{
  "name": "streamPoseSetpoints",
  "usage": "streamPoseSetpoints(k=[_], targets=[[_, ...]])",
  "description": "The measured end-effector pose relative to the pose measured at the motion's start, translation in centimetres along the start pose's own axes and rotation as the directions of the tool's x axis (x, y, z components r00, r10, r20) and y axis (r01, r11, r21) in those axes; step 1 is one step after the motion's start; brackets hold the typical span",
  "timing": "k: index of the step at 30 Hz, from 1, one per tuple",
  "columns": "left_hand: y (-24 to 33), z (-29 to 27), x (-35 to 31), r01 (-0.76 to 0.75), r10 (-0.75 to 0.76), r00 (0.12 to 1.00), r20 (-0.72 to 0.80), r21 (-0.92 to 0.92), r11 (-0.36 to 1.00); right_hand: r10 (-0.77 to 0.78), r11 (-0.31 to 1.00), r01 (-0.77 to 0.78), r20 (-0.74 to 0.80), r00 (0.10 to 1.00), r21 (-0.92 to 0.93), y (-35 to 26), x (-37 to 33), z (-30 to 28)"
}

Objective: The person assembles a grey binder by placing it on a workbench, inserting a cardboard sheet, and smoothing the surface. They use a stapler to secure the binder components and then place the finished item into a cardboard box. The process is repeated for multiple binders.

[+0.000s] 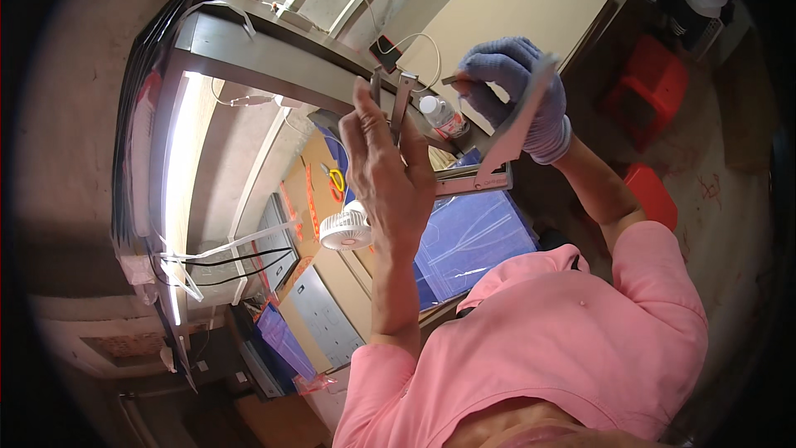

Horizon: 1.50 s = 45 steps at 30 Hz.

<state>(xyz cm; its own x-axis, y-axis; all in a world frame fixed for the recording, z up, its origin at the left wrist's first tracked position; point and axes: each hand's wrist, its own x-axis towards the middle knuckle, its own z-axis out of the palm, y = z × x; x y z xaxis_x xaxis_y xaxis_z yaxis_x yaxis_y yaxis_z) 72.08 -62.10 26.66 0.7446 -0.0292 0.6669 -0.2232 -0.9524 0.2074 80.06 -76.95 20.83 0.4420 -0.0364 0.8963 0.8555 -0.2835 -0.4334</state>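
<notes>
My left hand [388, 187], bare, is closed around a narrow metal frame [473, 186] with upright arms; the parts inside the palm are hidden. The frame's flat side runs from that hand toward the right, above a blue film-covered panel [473, 241]. On my right hand [539, 120] is a grey-blue knit glove. Its fingers are curled, and a thin, pale, curved strip [516, 129] hangs along the palm side, one end near the frame. Between thumb and fingertips a small dark edge [451, 80] shows; its kind is unclear.
Behind the hands stand a capped plastic bottle [448, 119] and a phone [385, 51] on a cable. A white fan [347, 231] and yellow-handled scissors [335, 182] are beside my left arm. A lit tube lamp [177, 191] runs at the left. Red stools [648, 91] stand at the right.
</notes>
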Motion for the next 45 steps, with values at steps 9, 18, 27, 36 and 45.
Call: streamPoseSetpoints(k=[9, 18, 27, 36, 45], targets=[[0.3, -1.8, 1.8, -0.181, 0.184, 0.983, 0.02, -0.097, 0.979, -0.198, 0.921, 0.263, -0.238, 0.951, 0.286, -0.7, 2.5, -0.5], [-0.6, -0.9, 1.3, 0.093, -0.053, 0.991, 0.122, -0.348, 0.933, -0.17, 0.977, 0.177, -0.062, 0.983, 0.122, -1.4, 3.2, -0.5], [0.0, -1.0, 0.9, 0.101, -0.057, 0.989, 0.139, -0.331, 0.938, -0.175, 0.984, 0.172, -0.08, 0.981, -0.041, -1.8, 3.0, -0.1], [0.3, -1.0, 0.7, 0.087, -0.05, 0.991, 0.122, -0.325, 0.942, -0.2, 0.972, 0.19, -0.064, 0.978, -0.136, -2.3, 3.1, -0.7], [1.0, -0.5, 0.5, 0.218, -0.147, 0.966, 0.211, -0.373, 0.902, -0.186, 0.968, 0.191, 0.048, 0.981, -0.165, -2.4, 2.9, -1.9]])
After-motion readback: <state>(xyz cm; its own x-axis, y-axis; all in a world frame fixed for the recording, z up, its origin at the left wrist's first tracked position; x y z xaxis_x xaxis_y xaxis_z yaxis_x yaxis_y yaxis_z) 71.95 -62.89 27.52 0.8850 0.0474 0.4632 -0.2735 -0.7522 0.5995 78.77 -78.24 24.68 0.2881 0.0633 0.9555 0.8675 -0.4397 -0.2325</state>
